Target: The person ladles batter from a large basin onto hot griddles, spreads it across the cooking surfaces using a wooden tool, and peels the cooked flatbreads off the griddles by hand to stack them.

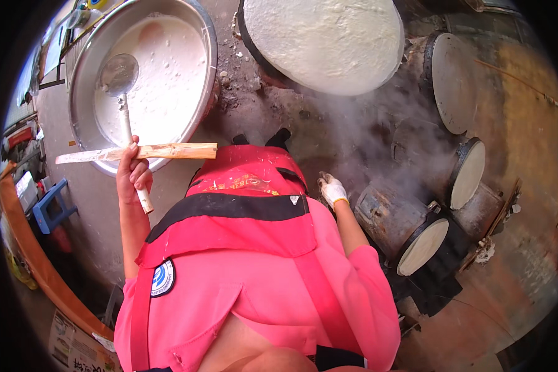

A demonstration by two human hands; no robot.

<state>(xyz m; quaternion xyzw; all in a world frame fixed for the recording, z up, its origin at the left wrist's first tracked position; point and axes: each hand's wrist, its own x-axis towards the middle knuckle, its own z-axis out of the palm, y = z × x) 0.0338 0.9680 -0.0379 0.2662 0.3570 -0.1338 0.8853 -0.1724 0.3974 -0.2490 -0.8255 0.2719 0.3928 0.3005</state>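
Note:
My left hand (133, 170) is closed around two things at once. One is a long-handled ladle (119, 74), its round bowl over the white batter (167, 74) in a large metal basin (206, 37). The other is a flat wooden spatula (177, 150), lying crosswise over the basin's near rim, its left end coated white. My right hand (333, 189), in a white glove with dark-smudged fingers, hangs beside my red apron (242, 170). Its fingers are loosely apart, and nothing shows in them. Ahead, a pale layer of batter (322, 43) covers a large round griddle.
Steam drifts on the right over several drum-shaped stoves with round, pale tops (454, 84), (468, 173), (423, 248). A blue stool (53, 206) stands at the left near an orange-brown edge (49, 266). Crumbly debris (229, 90) lies between basin and griddle.

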